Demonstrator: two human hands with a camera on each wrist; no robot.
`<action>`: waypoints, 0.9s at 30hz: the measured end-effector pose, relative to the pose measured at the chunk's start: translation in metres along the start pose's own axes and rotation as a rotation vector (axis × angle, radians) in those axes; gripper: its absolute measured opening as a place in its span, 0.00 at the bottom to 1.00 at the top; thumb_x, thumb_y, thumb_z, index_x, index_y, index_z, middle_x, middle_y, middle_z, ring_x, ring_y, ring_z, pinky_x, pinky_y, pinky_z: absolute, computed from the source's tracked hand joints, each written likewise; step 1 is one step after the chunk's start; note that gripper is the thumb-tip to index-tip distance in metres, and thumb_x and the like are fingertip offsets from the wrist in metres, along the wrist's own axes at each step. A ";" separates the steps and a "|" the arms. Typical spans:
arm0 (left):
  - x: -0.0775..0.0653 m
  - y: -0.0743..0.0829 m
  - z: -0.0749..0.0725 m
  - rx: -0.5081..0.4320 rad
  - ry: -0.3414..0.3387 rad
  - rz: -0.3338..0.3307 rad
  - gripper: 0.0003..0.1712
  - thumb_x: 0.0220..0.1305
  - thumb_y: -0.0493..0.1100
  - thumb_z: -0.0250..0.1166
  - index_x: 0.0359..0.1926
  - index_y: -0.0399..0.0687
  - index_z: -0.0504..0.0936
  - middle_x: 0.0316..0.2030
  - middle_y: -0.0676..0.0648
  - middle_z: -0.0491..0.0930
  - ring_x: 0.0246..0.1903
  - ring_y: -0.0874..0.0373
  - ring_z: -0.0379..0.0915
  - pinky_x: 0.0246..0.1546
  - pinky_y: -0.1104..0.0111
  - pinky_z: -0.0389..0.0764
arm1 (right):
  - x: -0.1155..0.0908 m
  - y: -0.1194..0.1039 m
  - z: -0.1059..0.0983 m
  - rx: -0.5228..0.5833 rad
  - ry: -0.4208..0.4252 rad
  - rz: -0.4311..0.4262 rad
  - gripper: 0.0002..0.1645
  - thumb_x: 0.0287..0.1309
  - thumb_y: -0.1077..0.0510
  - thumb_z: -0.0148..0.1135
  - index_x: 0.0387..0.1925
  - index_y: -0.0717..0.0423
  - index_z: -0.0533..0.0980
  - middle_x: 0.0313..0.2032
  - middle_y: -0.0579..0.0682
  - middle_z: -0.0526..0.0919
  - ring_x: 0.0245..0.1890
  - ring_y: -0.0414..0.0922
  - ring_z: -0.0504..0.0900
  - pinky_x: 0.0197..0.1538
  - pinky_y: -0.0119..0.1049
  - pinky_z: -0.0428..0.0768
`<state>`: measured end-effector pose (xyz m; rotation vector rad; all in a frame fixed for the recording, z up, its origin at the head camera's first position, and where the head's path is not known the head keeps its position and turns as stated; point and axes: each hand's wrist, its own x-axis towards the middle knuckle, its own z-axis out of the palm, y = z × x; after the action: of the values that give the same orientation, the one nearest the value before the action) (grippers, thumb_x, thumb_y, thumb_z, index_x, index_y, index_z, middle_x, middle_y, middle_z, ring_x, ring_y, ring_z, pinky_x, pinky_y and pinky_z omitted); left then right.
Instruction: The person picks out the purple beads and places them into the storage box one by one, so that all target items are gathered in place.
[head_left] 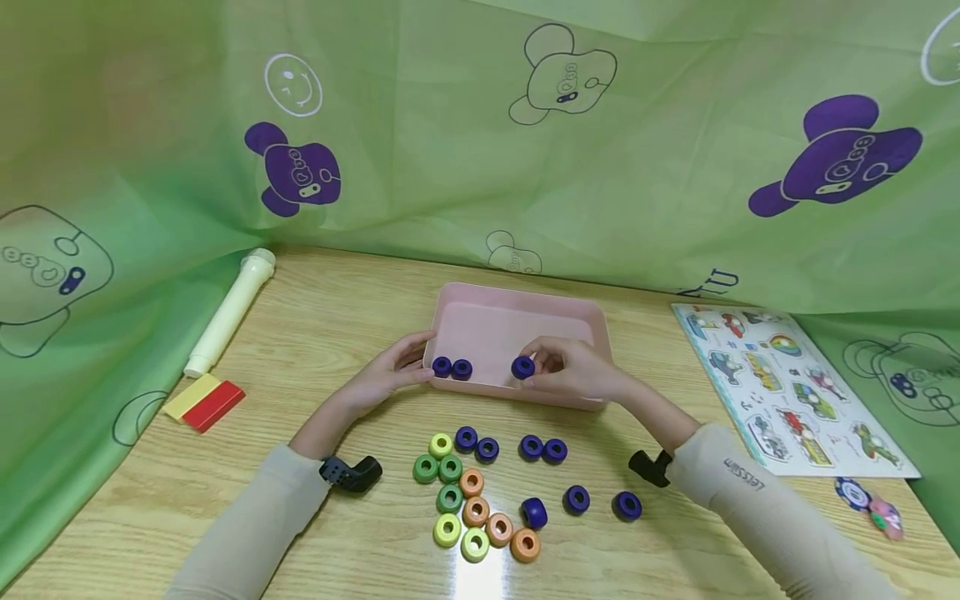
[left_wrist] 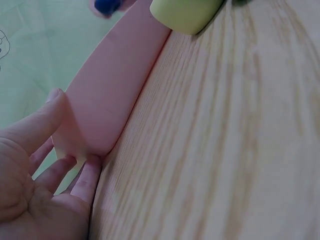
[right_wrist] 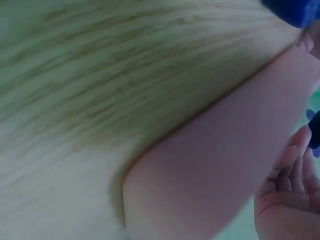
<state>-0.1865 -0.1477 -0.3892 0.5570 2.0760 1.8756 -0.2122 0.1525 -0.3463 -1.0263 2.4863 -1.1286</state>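
Beads sit at centre and lower centre of the head view I am watching from my station. I see the right hand pinching one dark blue bead at the near side of a pink tray; I cannot tell whether that bead touches the tray floor. The left hand is loosely spread, thumb and fingertips touching the tray's near-left corner, as my left wrist view also shows. Two more dark blue beads stand side by side inside that corner.

Nearer the bottom of the frame, on the wooden tabletop, I count seven loose dark blue beads, one of them tipped on its side. Left of most of these lie three yellow beads, three green beads and four orange beads, in a close cluster.

At the frame's left I have a cream stick with yellow and red blocks just below it. A picture board lies at the right, and green printed cloth hangs behind.
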 end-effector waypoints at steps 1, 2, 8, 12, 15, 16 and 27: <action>0.000 0.000 0.000 0.000 -0.001 -0.002 0.34 0.56 0.37 0.55 0.62 0.43 0.51 0.61 0.43 0.47 0.58 0.45 0.44 0.55 0.57 0.52 | 0.003 0.006 0.003 -0.003 0.005 0.012 0.17 0.41 0.55 0.65 0.36 0.51 0.72 0.22 0.47 0.74 0.21 0.41 0.72 0.27 0.31 0.72; 0.000 0.000 0.000 -0.001 -0.001 -0.005 0.34 0.56 0.37 0.55 0.62 0.43 0.51 0.61 0.43 0.47 0.58 0.46 0.44 0.55 0.57 0.51 | 0.006 0.011 0.005 -0.013 0.007 0.022 0.17 0.40 0.54 0.65 0.35 0.50 0.72 0.22 0.46 0.74 0.21 0.40 0.72 0.27 0.30 0.72; -0.001 0.001 0.001 -0.009 0.003 -0.019 0.34 0.56 0.37 0.55 0.62 0.43 0.51 0.61 0.42 0.46 0.58 0.46 0.43 0.55 0.57 0.51 | 0.017 0.011 0.012 -0.049 -0.034 0.049 0.16 0.41 0.56 0.65 0.36 0.54 0.72 0.22 0.49 0.74 0.22 0.43 0.73 0.28 0.31 0.73; 0.000 0.002 0.000 -0.016 0.000 -0.010 0.34 0.57 0.36 0.55 0.62 0.42 0.50 0.61 0.42 0.46 0.58 0.45 0.43 0.55 0.57 0.50 | 0.024 0.023 0.017 -0.091 -0.069 0.048 0.17 0.42 0.54 0.64 0.37 0.53 0.72 0.23 0.46 0.74 0.24 0.40 0.74 0.30 0.31 0.74; 0.000 0.002 0.000 -0.022 -0.002 -0.001 0.34 0.56 0.36 0.55 0.62 0.42 0.50 0.61 0.42 0.46 0.58 0.45 0.42 0.55 0.57 0.49 | 0.028 0.024 0.020 -0.091 -0.095 0.041 0.16 0.43 0.56 0.63 0.37 0.54 0.72 0.23 0.45 0.74 0.25 0.39 0.74 0.31 0.30 0.74; 0.000 0.002 0.000 -0.022 -0.002 0.003 0.34 0.56 0.35 0.55 0.62 0.41 0.50 0.61 0.41 0.46 0.58 0.45 0.42 0.55 0.56 0.49 | 0.029 0.025 0.021 -0.092 -0.103 0.040 0.16 0.43 0.57 0.63 0.37 0.54 0.72 0.23 0.45 0.74 0.25 0.39 0.74 0.32 0.30 0.74; 0.000 0.004 0.001 -0.018 0.003 -0.008 0.34 0.56 0.36 0.55 0.62 0.42 0.50 0.61 0.40 0.47 0.58 0.45 0.44 0.55 0.57 0.50 | 0.038 0.023 0.030 -0.133 -0.131 0.069 0.13 0.46 0.65 0.58 0.38 0.56 0.73 0.23 0.44 0.74 0.26 0.38 0.72 0.32 0.30 0.73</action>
<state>-0.1860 -0.1462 -0.3857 0.5414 2.0578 1.8897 -0.2380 0.1201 -0.3810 -1.0046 2.4985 -0.8581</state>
